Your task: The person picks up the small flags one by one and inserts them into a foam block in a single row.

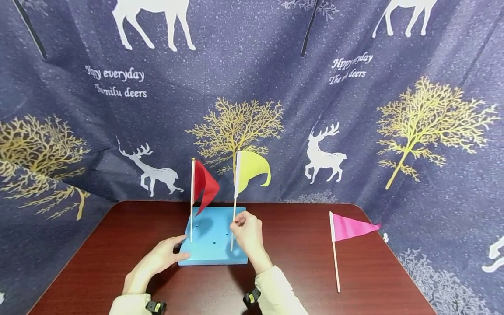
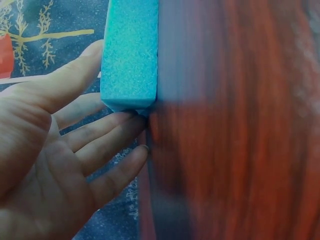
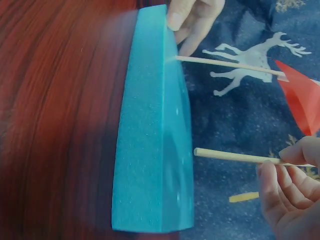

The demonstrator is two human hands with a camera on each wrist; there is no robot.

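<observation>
A blue foam block (image 1: 206,253) with small holes in its top lies on the table. My left hand (image 1: 160,256) rests against its left side, thumb on the top near the front corner and fingers extended along the edge. A red flag (image 1: 205,186) stands upright in the block near that side. My right hand (image 1: 250,232) pinches the wooden stick of a yellow flag (image 1: 252,168) between thumb and fingertips, above the block's right part. In the right wrist view the stick's lower end (image 3: 200,152) is apart from the block's top.
A pink pennant flag (image 1: 350,227) lies at the right of the brown table (image 1: 291,262). Behind the table hangs a dark blue cloth (image 1: 252,70) printed with deer and trees.
</observation>
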